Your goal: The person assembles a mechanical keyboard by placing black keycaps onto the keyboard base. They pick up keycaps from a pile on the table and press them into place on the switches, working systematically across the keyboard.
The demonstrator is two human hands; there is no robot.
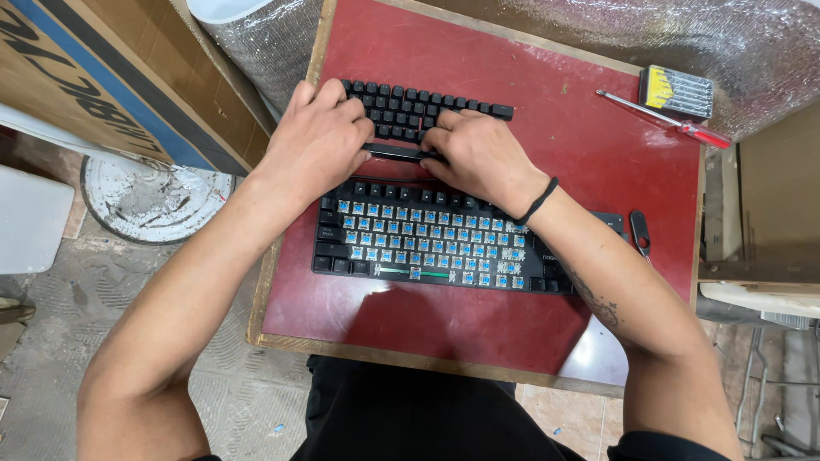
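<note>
A black mechanical keyboard (427, 243) lies on a red board (547, 137), most of its keycaps off so that blue switches show. Beyond it, black keycaps (410, 107) are laid out in rows. My left hand (316, 141) and my right hand (483, 154) meet between the keyboard and those rows. Together they grip a long black space bar keycap (400, 154), one hand at each end. A black band circles my right wrist.
A red-handled screwdriver (666, 119) and a small case of yellow-tipped bits (677, 90) lie at the board's far right. A black keycap puller (640, 229) rests right of the keyboard. Cardboard boxes (111, 77) stand left, a silver foil roll (265, 43) behind.
</note>
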